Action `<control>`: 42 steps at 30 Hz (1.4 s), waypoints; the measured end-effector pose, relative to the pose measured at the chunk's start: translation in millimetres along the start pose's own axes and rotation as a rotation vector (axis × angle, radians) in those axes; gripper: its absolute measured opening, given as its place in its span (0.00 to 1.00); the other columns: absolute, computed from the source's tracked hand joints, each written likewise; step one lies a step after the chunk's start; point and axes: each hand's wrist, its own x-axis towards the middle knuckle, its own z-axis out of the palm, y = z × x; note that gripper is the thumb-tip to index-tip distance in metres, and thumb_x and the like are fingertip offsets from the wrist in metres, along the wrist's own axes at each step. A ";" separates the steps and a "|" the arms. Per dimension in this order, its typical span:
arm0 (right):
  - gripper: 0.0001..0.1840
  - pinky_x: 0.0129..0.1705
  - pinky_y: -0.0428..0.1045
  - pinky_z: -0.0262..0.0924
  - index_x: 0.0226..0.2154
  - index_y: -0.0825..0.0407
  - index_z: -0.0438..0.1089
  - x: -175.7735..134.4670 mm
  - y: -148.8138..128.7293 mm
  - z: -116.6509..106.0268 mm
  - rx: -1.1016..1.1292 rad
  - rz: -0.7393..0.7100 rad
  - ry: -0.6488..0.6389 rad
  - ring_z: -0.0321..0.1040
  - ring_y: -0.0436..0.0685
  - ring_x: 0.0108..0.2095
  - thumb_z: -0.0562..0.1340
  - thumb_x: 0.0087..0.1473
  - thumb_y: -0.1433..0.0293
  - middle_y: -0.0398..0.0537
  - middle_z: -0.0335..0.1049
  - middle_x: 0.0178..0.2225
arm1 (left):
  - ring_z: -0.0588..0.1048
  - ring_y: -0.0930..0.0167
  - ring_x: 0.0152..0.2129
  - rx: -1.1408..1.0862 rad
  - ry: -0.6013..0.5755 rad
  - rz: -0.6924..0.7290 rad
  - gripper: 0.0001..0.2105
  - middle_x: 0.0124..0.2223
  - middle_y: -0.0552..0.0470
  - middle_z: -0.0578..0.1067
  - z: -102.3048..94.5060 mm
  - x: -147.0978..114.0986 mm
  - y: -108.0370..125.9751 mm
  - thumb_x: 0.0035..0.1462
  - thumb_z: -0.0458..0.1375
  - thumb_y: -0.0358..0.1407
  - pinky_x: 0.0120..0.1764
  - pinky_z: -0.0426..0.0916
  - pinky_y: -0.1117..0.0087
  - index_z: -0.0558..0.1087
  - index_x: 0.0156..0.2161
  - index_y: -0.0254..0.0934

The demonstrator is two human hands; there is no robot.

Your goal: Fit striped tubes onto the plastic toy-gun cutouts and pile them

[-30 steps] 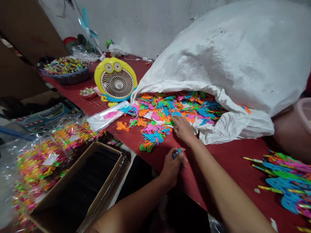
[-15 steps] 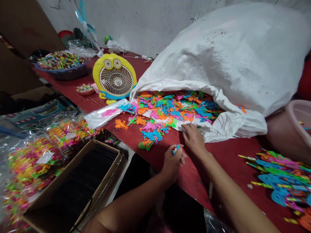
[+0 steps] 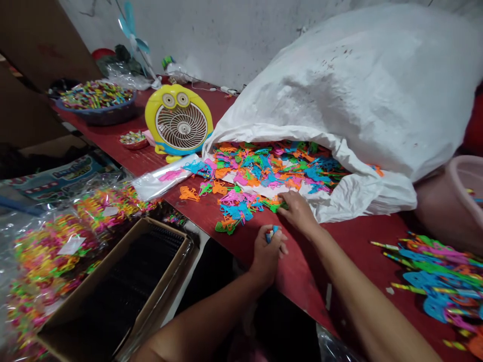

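My left hand (image 3: 264,255) is closed around a small blue-and-white piece (image 3: 272,233), whose end pokes out above the fist; the rest is hidden by the fingers. Beyond it, my right hand (image 3: 298,212) pinches a green plastic piece (image 3: 272,205) at the front edge of a loose pile. That pile of flat, perforated plastic pieces (image 3: 237,210), in pink, blue, orange and green, spills onto the red tabletop (image 3: 298,274). It comes from the mouth of a big white sack (image 3: 362,85), where many more lie.
A yellow fan (image 3: 183,120) stands left of the sack, beside a clear plastic packet (image 3: 160,180). Bagged colourful pieces (image 3: 53,241) and a cardboard box (image 3: 145,307) are at lower left. A heaped basin (image 3: 98,110) is farther back. Assembled-looking colourful sticks (image 3: 433,286) and a pink tub (image 3: 445,206) are on the right.
My right hand has shifted slightly left and down from the sack's lip, and its fingers have closed on the green piece. My left hand stays nearly still, holding its small piece.
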 end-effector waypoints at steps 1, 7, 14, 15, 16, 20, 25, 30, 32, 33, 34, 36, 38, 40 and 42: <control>0.15 0.42 0.53 0.60 0.41 0.55 0.69 -11.7 0.5 -0.8 0.046 0.045 0.038 0.64 0.59 0.39 0.61 0.48 0.72 0.52 0.69 0.37 | 0.66 0.79 0.17 -0.002 0.031 -0.004 0.16 0.31 0.53 0.73 1.1 1.0 -0.2 0.53 0.61 0.43 0.20 0.55 0.77 0.63 0.40 0.35; 0.16 0.28 0.46 0.61 0.41 0.54 0.63 -85.6 -20.5 -0.5 0.544 0.383 0.292 0.64 0.50 0.25 0.62 0.53 0.61 0.43 0.68 0.27 | 0.65 0.77 0.15 0.079 0.096 -0.076 0.14 0.23 0.57 0.69 11.1 7.6 -3.5 0.54 0.58 0.40 0.18 0.52 0.77 0.65 0.42 0.34; 0.19 0.26 0.44 0.56 0.33 0.54 0.70 -141.9 -36.7 -14.4 0.962 0.620 0.216 0.61 0.49 0.23 0.70 0.45 0.58 0.42 0.68 0.24 | 0.60 0.78 0.15 0.203 -0.181 -0.047 0.11 0.19 0.58 0.69 16.8 -2.4 -10.9 0.54 0.58 0.37 0.22 0.54 0.76 0.70 0.40 0.33; 0.18 0.25 0.44 0.55 0.32 0.54 0.70 -147.1 -35.7 -18.3 0.951 0.617 0.174 0.60 0.49 0.23 0.70 0.46 0.57 0.42 0.68 0.24 | 0.60 0.78 0.15 0.211 -0.212 -0.055 0.11 0.19 0.58 0.69 17.7 -4.5 -12.3 0.53 0.58 0.37 0.23 0.54 0.76 0.70 0.41 0.33; 0.18 0.24 0.44 0.55 0.32 0.53 0.70 -151.6 -34.8 -22.4 0.939 0.618 0.152 0.60 0.49 0.23 0.69 0.47 0.56 0.42 0.68 0.25 | 0.60 0.78 0.16 0.221 -0.240 -0.066 0.12 0.20 0.58 0.69 18.7 -6.4 -13.9 0.53 0.58 0.37 0.23 0.54 0.75 0.70 0.42 0.33; 0.17 0.26 0.45 0.57 0.35 0.52 0.70 -163.1 -33.9 -37.4 0.811 0.634 0.273 0.61 0.51 0.25 0.66 0.50 0.56 0.43 0.69 0.27 | 0.63 0.77 0.18 0.237 -0.280 -0.071 0.13 0.23 0.55 0.71 22.4 -10.3 -19.7 0.53 0.58 0.37 0.25 0.56 0.75 0.73 0.43 0.33; 0.14 0.30 0.45 0.59 0.38 0.50 0.70 -167.3 -37.6 -44.4 0.638 0.576 0.333 0.63 0.51 0.29 0.63 0.56 0.58 0.44 0.70 0.33 | 0.66 0.76 0.21 0.218 -0.346 -0.029 0.15 0.31 0.51 0.74 20.6 -9.7 -23.9 0.55 0.58 0.40 0.26 0.59 0.74 0.72 0.45 0.34; 0.11 0.31 0.46 0.59 0.37 0.50 0.68 -166.0 -41.6 -38.0 0.585 0.536 0.305 0.63 0.52 0.29 0.60 0.58 0.59 0.43 0.69 0.30 | 0.67 0.76 0.22 0.208 -0.372 0.010 0.14 0.30 0.53 0.72 16.7 -10.7 -25.3 0.56 0.58 0.41 0.27 0.60 0.75 0.71 0.43 0.33; 0.11 0.33 0.46 0.60 0.38 0.50 0.68 -165.0 -42.7 -35.9 0.579 0.524 0.298 0.65 0.52 0.30 0.60 0.59 0.60 0.43 0.70 0.32 | 0.66 0.76 0.22 0.217 -0.380 0.030 0.12 0.29 0.54 0.71 15.8 -10.8 -25.2 0.57 0.58 0.41 0.28 0.60 0.74 0.71 0.42 0.34; 0.11 0.34 0.46 0.60 0.38 0.50 0.68 -164.6 -43.2 -35.4 0.573 0.514 0.295 0.65 0.53 0.31 0.59 0.59 0.60 0.43 0.70 0.33 | 0.66 0.76 0.22 0.221 -0.384 0.034 0.13 0.28 0.54 0.70 15.4 -10.7 -25.1 0.57 0.58 0.41 0.28 0.60 0.74 0.71 0.42 0.34; 0.10 0.34 0.46 0.60 0.38 0.50 0.68 -164.2 -43.8 -35.1 0.560 0.503 0.293 0.65 0.53 0.32 0.59 0.59 0.60 0.43 0.69 0.33 | 0.65 0.76 0.21 0.226 -0.389 0.033 0.13 0.27 0.55 0.70 14.9 -10.4 -25.0 0.57 0.57 0.41 0.28 0.60 0.74 0.71 0.42 0.34; 0.10 0.34 0.46 0.59 0.37 0.49 0.68 -163.5 -45.4 -35.1 0.523 0.479 0.294 0.65 0.53 0.32 0.59 0.60 0.61 0.43 0.69 0.32 | 0.64 0.75 0.21 0.237 -0.397 0.033 0.13 0.25 0.55 0.69 13.8 -9.9 -25.2 0.58 0.57 0.42 0.28 0.59 0.74 0.71 0.42 0.34; 0.09 0.33 0.46 0.58 0.36 0.50 0.68 -162.9 -47.2 -35.8 0.480 0.454 0.295 0.64 0.52 0.30 0.58 0.60 0.61 0.43 0.68 0.30 | 0.63 0.75 0.21 0.258 -0.407 0.042 0.12 0.24 0.56 0.67 12.5 -9.7 -25.4 0.59 0.56 0.43 0.29 0.59 0.74 0.71 0.41 0.35; 0.09 0.32 0.46 0.57 0.34 0.50 0.67 -162.2 -48.8 -37.8 0.417 0.430 0.304 0.63 0.52 0.28 0.58 0.60 0.61 0.42 0.67 0.28 | 0.63 0.75 0.21 0.292 -0.422 0.063 0.11 0.24 0.56 0.66 11.2 -10.3 -25.2 0.60 0.55 0.42 0.29 0.59 0.73 0.72 0.39 0.35; 0.10 0.30 0.46 0.56 0.32 0.50 0.67 -160.9 -49.5 -41.0 0.357 0.416 0.304 0.62 0.51 0.26 0.58 0.60 0.61 0.41 0.66 0.26 | 0.63 0.74 0.22 0.346 -0.443 0.106 0.11 0.25 0.55 0.67 10.4 -11.4 -24.4 0.61 0.54 0.41 0.30 0.60 0.73 0.72 0.36 0.35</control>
